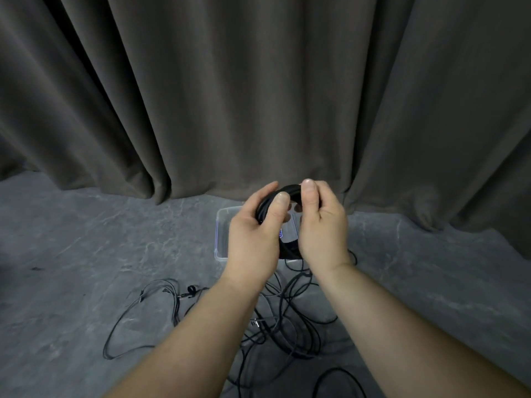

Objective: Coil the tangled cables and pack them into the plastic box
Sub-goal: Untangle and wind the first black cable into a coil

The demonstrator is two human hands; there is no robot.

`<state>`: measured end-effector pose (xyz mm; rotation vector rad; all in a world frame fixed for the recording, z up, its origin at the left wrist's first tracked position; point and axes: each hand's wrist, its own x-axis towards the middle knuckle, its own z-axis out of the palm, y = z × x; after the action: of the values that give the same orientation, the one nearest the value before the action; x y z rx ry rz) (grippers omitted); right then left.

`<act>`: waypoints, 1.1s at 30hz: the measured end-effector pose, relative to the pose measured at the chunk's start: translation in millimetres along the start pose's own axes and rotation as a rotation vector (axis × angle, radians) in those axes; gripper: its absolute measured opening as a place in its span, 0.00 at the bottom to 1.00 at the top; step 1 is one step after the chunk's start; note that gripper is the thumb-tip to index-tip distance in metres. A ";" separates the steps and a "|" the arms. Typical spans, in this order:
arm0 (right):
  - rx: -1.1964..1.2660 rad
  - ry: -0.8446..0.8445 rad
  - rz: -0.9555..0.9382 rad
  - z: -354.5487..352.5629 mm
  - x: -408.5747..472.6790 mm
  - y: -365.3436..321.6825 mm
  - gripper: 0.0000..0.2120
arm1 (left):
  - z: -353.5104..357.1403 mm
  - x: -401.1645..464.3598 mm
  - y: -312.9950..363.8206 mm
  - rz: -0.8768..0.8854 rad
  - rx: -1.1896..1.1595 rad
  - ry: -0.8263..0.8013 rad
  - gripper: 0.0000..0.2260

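Note:
A coiled black cable (290, 193) is held up between both hands, above the clear plastic box (222, 225) on the grey floor. My left hand (255, 234) grips the coil's left side, thumb pressed on top. My right hand (321, 225) pinches its right side between thumb and fingers. The coil's lower part (290, 248) hangs between my wrists, partly hidden. A tangle of loose black cables (287, 317) lies on the floor beneath my forearms, with thin loops (149, 305) spreading to the left.
A dark pleated curtain (258, 96) hangs right behind the box and reaches the floor. Bare grey floor (86, 239) stretches to the left and to the right of the box. One more cable loop (339, 380) lies near the bottom edge.

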<state>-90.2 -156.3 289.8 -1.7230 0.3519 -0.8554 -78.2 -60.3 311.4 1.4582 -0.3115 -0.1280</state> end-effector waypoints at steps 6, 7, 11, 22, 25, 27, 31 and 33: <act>0.019 0.048 0.065 10.2 -3.5 -1.1 0.16 | -3.2 -3.8 -6.5 0.097 0.036 -0.026 0.16; 0.019 0.048 0.074 11.4 -3.8 -1.0 0.16 | -4.9 -2.1 -7.3 0.127 0.060 -0.019 0.15; 0.051 0.016 0.102 12.1 -1.6 -4.5 0.18 | -13.2 3.0 -3.9 0.168 0.107 -0.040 0.15; 0.055 0.052 0.187 7.5 -2.2 -3.8 0.22 | -20.3 5.6 -4.8 0.147 0.151 -0.157 0.11; 0.044 0.093 0.211 8.4 -1.2 -1.8 0.21 | -20.7 5.1 -5.0 0.124 0.167 -0.192 0.15; 0.025 0.114 0.213 9.5 -1.3 -1.7 0.22 | -17.6 3.0 -4.8 0.113 0.164 -0.179 0.16; 0.016 0.109 0.206 11.7 -1.4 -5.3 0.22 | -16.1 0.4 -1.6 0.047 0.035 -0.147 0.16; -0.005 0.060 0.192 12.9 0.4 -8.4 0.23 | -19.1 3.4 0.2 0.051 -0.005 -0.112 0.15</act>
<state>-82.5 -144.6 296.3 -1.6401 0.5508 -0.7666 -69.6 -43.0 310.5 1.4401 -0.4397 -0.1694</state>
